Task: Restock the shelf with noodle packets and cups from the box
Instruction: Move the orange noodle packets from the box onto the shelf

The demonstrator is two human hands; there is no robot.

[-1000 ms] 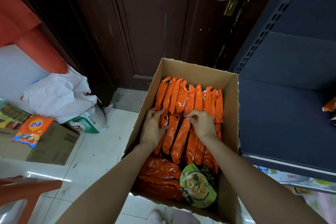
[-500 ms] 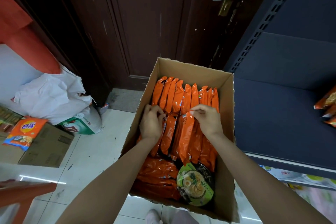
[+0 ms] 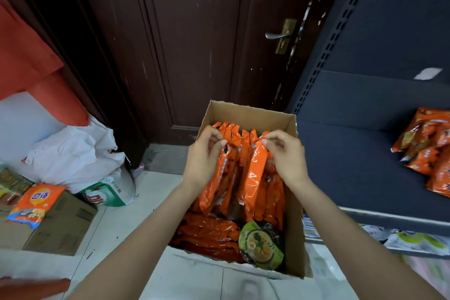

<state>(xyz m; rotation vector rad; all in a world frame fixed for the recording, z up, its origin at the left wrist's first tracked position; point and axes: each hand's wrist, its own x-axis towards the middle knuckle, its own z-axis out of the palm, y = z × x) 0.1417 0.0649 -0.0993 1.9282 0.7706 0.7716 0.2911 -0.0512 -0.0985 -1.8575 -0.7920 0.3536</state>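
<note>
An open cardboard box (image 3: 250,111) stands on the floor, packed with upright orange noodle packets (image 3: 253,178). My left hand (image 3: 203,161) pinches the top edges of packets on the left of a raised bunch. My right hand (image 3: 286,153) pinches the top edges on its right. The bunch is lifted partly above the others. More orange packets (image 3: 207,234) lie flat at the box's near end, beside a green-lidded noodle cup (image 3: 261,242). The dark blue shelf (image 3: 353,158) to the right holds several orange packets (image 3: 428,148) at its far right.
A dark wooden door (image 3: 190,44) with a metal handle (image 3: 276,35) stands behind the box. On the left floor are a white plastic bag (image 3: 70,156), a green-and-white sack (image 3: 109,192) and a flat carton (image 3: 56,226) with an orange packet (image 3: 35,202). A lower shelf (image 3: 401,241) holds pale packages.
Both hands have risen from inside the box, drawing a bunch of orange packets upward by their top edges. The view has tilted up and left, showing more of the shelf.
</note>
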